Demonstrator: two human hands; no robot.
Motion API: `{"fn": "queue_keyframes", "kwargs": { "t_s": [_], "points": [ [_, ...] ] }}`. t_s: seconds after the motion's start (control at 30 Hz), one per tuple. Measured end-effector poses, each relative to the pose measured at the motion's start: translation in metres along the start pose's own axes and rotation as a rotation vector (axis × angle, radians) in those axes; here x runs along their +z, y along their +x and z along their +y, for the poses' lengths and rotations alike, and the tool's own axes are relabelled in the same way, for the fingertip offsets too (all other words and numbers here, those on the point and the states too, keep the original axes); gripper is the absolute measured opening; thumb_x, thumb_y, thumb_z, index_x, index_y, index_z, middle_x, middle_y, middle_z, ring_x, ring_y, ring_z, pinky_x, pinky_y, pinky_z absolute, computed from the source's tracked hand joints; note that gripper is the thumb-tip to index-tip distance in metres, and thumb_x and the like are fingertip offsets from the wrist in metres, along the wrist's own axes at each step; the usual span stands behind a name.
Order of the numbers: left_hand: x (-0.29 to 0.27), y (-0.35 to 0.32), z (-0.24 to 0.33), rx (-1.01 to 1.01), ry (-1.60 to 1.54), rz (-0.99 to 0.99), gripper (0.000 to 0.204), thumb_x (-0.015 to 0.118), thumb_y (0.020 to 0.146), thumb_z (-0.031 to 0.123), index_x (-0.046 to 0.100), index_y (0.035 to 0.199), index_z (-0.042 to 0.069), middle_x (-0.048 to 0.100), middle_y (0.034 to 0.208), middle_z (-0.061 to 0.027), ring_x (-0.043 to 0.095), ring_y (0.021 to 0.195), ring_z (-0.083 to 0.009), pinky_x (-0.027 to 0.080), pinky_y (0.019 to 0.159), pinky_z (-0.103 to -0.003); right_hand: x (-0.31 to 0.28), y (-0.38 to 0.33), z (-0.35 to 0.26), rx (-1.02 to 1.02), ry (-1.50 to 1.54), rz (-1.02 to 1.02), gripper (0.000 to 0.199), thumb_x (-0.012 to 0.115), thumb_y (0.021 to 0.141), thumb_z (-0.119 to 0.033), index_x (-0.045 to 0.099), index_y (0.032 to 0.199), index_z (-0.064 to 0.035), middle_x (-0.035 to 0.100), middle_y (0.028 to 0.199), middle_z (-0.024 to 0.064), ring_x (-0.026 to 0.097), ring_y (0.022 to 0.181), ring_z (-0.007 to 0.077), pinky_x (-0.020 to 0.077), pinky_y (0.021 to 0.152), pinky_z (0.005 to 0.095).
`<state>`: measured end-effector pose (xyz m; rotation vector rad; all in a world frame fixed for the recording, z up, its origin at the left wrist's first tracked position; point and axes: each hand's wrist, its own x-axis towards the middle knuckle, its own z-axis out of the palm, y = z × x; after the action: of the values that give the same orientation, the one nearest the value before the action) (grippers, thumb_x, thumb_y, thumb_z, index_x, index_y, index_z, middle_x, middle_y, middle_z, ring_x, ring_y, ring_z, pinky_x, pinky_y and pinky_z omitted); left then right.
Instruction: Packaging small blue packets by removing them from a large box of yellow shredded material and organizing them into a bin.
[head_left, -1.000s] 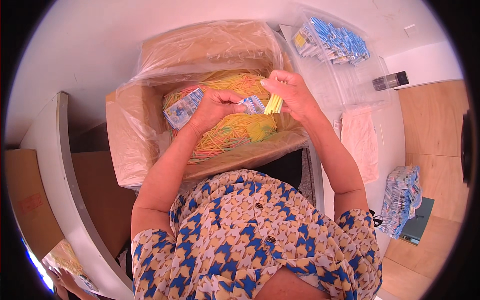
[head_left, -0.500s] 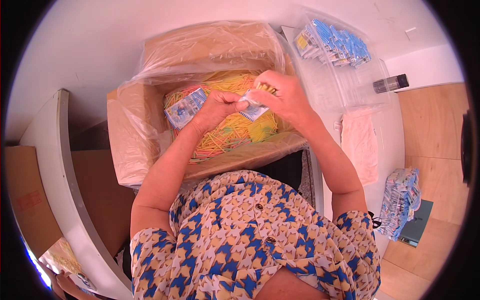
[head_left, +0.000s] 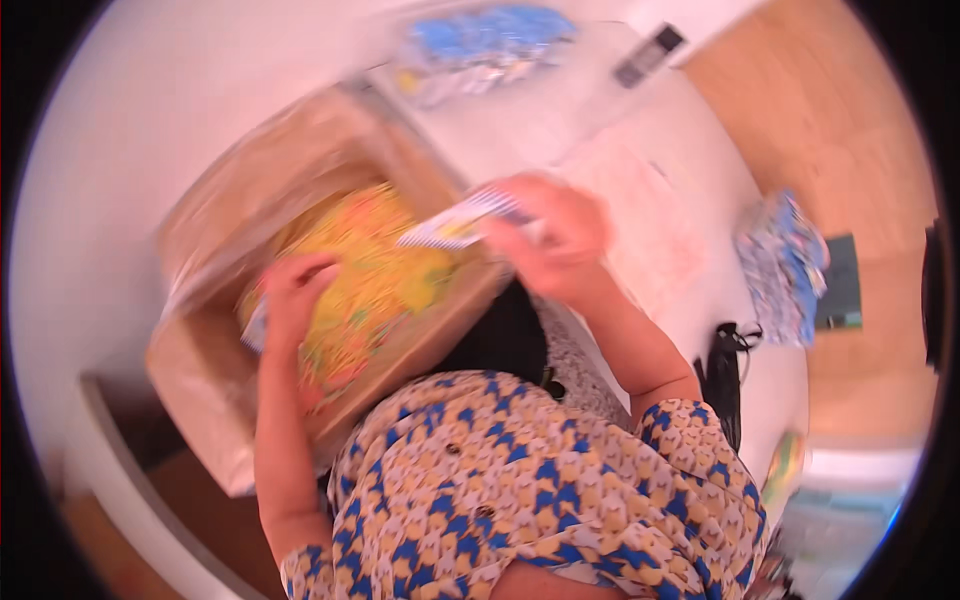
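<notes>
The right hand's [head_left: 560, 235] fingers close on one packet [head_left: 445, 228] at the box's [head_left: 195, 385] right rim, the left hand [head_left: 292, 292] curls over the straws [head_left: 375, 240], hold unclear; far packets [head_left: 490, 42] and right packets [head_left: 783, 270] appear done, many straws loose.

The shirt [head_left: 590, 480] (short-sleeved) mixes blue, tan and white, with buttons [head_left: 453, 449].

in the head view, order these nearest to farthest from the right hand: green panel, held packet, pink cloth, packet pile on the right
From the right hand:
1. Packet: in its fingers, extending left.
2. Pink cloth: just to its right, blurred.
3. Packet pile: farther right.
4. Green panel: just beyond the pile, farthest right.
</notes>
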<state>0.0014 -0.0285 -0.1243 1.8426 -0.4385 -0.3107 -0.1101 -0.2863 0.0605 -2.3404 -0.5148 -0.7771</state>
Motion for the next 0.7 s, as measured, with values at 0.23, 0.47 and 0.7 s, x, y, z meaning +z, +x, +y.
{"fn": "queue_keyframes", "kwargs": {
  "t_s": [0.23, 0.47, 0.7],
  "points": [
    [-0.040, -0.012, -0.042, -0.172, 1.047, 0.277, 0.053, 0.076, 0.065, 0.011, 0.056, 0.114, 0.016, 0.060, 0.106, -0.0054, 0.057, 0.097, -0.0302, 0.046, 0.082, -0.045, -0.167, -0.070, 0.186, 0.597, -0.205, 0.457, 0.021, 0.066, 0.079, -0.006, 0.064, 0.099, 0.0004, 0.065, 0.084, 0.0030, 0.058, 0.074, 0.0086, 0.0466, 0.066, 0.0235],
    [-0.036, -0.014, -0.038, -0.469, 0.888, 0.153, 0.067, 0.079, 0.061, 0.021, 0.050, 0.120, 0.032, 0.055, 0.124, -0.0008, 0.050, 0.118, -0.0235, 0.038, 0.090, -0.057, -0.176, -0.171, 0.313, 0.444, -1.051, 0.264, 0.049, 0.071, 0.072, -0.031, 0.060, 0.113, -0.0049, 0.061, 0.111, 0.0162, 0.055, 0.103, 0.0324, 0.0402, 0.091, 0.0443],
    [-0.036, -0.010, -0.081, -0.560, 0.966, 0.305, 0.065, 0.081, 0.059, 0.019, 0.047, 0.113, 0.018, 0.061, 0.107, -0.0037, 0.058, 0.102, -0.0281, 0.040, 0.085, -0.055, -0.144, -0.057, 0.187, 0.160, -0.864, 0.534, 0.042, 0.070, 0.081, -0.024, 0.059, 0.116, -0.0041, 0.060, 0.116, 0.0108, 0.055, 0.107, 0.0229, 0.0457, 0.088, 0.0347]
  ]
}}
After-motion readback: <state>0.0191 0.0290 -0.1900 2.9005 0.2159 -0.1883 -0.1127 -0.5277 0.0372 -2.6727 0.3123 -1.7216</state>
